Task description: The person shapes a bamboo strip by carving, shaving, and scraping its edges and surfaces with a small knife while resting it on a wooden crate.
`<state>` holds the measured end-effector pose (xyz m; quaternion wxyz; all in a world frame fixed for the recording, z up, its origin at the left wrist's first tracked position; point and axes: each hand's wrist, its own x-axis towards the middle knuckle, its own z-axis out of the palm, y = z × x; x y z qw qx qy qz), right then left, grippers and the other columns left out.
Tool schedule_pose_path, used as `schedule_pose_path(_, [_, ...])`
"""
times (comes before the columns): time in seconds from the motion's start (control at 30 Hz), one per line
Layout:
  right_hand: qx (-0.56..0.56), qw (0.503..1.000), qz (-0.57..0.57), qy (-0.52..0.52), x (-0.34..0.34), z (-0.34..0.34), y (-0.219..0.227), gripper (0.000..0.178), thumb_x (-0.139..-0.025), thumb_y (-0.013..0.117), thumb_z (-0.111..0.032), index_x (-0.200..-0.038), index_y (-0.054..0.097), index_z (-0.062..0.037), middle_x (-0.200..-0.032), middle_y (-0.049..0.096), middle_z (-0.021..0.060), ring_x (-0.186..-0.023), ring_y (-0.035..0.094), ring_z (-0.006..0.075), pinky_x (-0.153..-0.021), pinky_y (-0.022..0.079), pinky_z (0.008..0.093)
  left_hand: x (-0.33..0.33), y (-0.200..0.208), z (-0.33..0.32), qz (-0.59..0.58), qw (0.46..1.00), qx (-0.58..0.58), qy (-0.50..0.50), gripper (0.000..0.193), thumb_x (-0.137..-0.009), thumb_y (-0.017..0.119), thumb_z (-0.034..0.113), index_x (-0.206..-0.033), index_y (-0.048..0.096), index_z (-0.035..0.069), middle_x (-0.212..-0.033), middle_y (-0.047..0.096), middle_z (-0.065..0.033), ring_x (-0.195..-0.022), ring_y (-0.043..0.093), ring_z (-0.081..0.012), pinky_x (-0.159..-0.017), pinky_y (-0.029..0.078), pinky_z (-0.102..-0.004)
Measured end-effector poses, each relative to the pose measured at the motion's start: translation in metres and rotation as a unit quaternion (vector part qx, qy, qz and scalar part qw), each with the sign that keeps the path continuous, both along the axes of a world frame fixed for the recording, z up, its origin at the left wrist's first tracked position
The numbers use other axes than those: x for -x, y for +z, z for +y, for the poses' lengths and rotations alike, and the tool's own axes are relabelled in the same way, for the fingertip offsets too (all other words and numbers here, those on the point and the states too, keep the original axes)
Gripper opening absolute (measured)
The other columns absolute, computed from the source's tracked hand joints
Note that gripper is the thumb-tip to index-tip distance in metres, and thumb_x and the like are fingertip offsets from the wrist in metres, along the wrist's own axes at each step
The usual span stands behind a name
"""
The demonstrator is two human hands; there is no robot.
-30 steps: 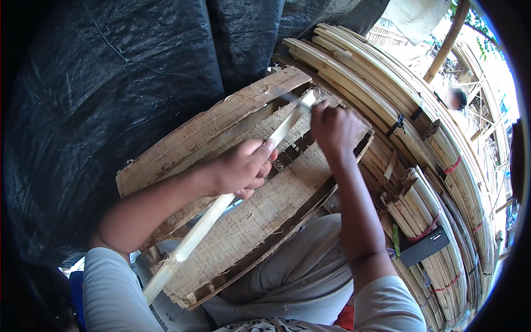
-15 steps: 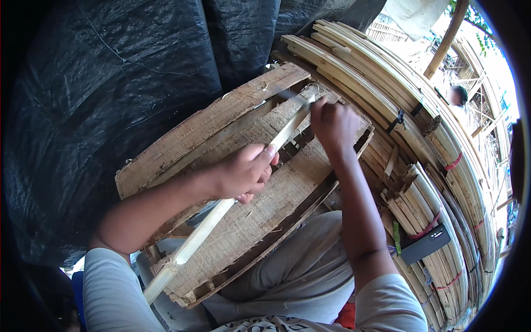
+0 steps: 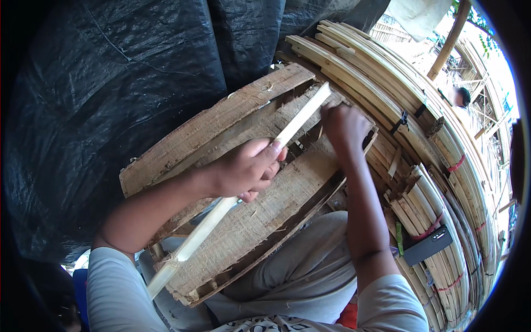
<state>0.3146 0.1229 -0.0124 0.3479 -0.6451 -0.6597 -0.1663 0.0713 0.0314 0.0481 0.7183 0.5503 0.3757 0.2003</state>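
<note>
My left hand (image 3: 249, 171) is closed around a pale split bamboo strip (image 3: 202, 235), which slants from beside my left sleeve up to the far right. The strip has a node near its lower part, and its far end stands free above the planks. My right hand (image 3: 345, 127) is a fist just right of that far end, apart from it. It grips a knife whose blade showed half a second ago; now the hand mostly hides it. Beneath both hands is a rough wooden plank bench (image 3: 276, 213) with gaps between its boards.
Bundles of bamboo strips (image 3: 381, 83) tied with bands curve along the right. A dark phone (image 3: 427, 246) lies on a lower bundle (image 3: 415, 205). Black plastic sheeting (image 3: 127, 99) hangs at the left and back. A person (image 3: 460, 98) is far off at the right.
My right hand has moved slightly right and down, away from the strip's far end. The blurred blade that crossed the strip no longer shows there. My left hand keeps its hold.
</note>
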Motion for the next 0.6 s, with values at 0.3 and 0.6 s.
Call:
schedule_pose_path(0.3, [0.086, 0.979, 0.061, -0.176, -0.016, -0.012, 0.028, 0.057, -0.101, 0.047, -0.045, -0.075, 0.073, -0.0010, -0.069, 0.069, 0.0227, -0.070, 0.071, 0.0419, -0.069, 0.056, 0.0525, 0.012, -0.010, 0.016, -0.041, 0.999, -0.003, 0.021, 0.037, -0.111, 0.035, 0.045, -0.113, 0.045, 0.009, -0.073, 0.033, 0.0071, -0.049, 0.026, -0.0001, -0.039, 0.026, -0.0183])
schedule_pose_path(0.6, [0.047, 0.933, 0.200, 0.294, 0.036, -0.047, 0.029, 0.030, -0.087, 0.082, -0.022, -0.070, 0.067, -0.0025, -0.052, 0.057, 0.0018, -0.044, 0.046, 0.0087, -0.046, 0.035, 0.0280, 0.012, -0.021, 0.017, -0.003, 0.999, 0.031, 0.040, 0.041, -0.110, 0.037, 0.049, -0.113, 0.045, 0.009, -0.073, 0.033, 0.0078, -0.050, 0.025, -0.0010, -0.041, 0.024, -0.0193])
